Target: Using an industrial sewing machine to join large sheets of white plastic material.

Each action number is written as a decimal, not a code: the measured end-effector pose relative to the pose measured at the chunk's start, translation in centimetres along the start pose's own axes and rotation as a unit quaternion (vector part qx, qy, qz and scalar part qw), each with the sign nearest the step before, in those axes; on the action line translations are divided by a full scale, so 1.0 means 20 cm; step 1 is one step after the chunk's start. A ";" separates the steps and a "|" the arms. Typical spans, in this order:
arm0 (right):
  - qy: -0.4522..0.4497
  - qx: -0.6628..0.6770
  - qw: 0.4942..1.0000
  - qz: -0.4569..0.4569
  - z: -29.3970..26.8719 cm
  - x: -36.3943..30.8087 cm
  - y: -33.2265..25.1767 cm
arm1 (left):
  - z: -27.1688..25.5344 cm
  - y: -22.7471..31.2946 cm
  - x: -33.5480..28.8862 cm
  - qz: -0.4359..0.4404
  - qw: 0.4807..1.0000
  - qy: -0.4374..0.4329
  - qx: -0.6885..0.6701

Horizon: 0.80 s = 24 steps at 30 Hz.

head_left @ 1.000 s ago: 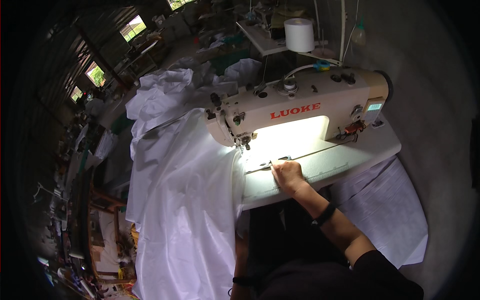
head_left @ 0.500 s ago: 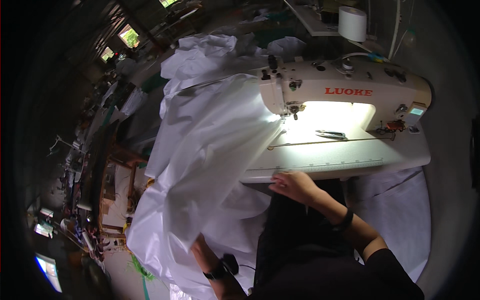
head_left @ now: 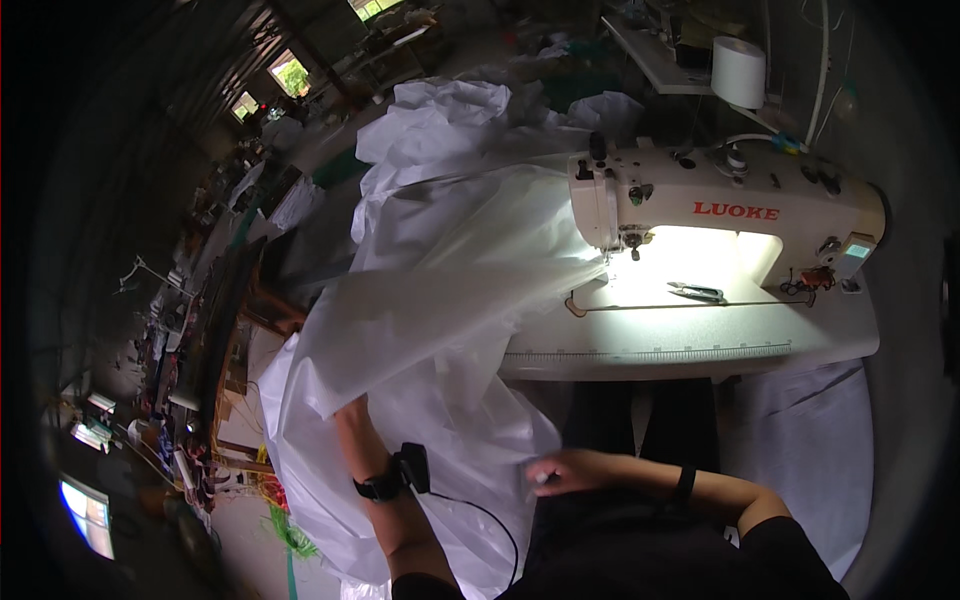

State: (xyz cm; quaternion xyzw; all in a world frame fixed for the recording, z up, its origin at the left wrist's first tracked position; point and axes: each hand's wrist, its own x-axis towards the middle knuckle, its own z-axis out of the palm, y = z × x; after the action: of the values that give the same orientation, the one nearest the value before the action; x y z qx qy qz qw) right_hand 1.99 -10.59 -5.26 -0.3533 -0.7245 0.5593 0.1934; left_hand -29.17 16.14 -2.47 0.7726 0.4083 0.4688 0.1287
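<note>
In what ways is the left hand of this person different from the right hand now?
The left hand is partly hidden by the white sheet; the right hand shows more fully. The left hand is stretched away from the body; the right hand is close to it. The left wristband has a dark box beside it; the right wristband shows none. Both wristbands are black.

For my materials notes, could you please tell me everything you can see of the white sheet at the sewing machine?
The white sheet is large, thin-looking, slightly shiny and creased; it could be plastic or coated fabric. One stretch slopes fairly taut from the needle end of the sewing machine down to the left hand, which it partly hides. More hangs in loose folds below. The right hand is close to its right-hand edge; whether they touch is unclear.
</note>
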 end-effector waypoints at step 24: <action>-0.213 0.290 0.913 0.191 0.28 -0.41 0.69 | 0.16 -0.14 1.36 -0.067 0.985 -0.158 -0.033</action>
State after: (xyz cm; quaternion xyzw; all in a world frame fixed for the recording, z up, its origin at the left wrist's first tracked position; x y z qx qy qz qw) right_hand 7.81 -18.62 -19.07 -0.2857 -0.4735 0.8330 0.0180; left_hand -21.77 38.91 11.02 0.8031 0.4181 0.3444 0.2484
